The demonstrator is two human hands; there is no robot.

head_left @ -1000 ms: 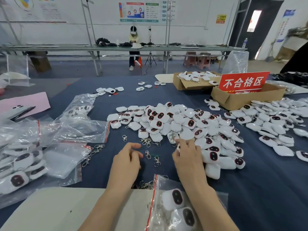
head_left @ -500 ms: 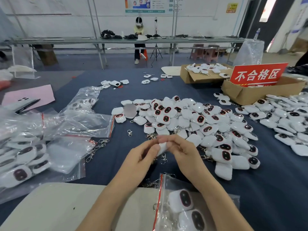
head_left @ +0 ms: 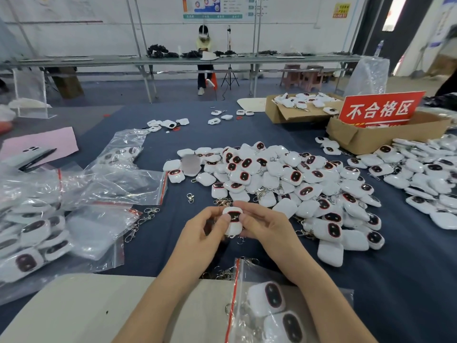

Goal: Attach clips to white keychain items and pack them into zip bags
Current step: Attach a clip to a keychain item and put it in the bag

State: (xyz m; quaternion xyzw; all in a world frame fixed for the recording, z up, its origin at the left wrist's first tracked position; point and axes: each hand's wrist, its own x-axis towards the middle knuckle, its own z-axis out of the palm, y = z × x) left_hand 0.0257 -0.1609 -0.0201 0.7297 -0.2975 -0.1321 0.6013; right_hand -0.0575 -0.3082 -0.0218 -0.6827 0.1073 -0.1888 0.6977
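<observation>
White keychain point(head_left: 232, 219), just picked from the pile point(head_left: 296, 179), now sits face-up, pinched between left hand point(head_left: 197, 233) and right hand point(head_left: 264, 229) over the table point(head_left: 395, 280), so clip attaching likely comes next, with bagging still to do.

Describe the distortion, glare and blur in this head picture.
Head view: the wide lens tilts the far posts; glare streaks the zip bags; a smeared grey patch sits in the pile; the bright pane is blown out; the held keychain is sharp.
</observation>
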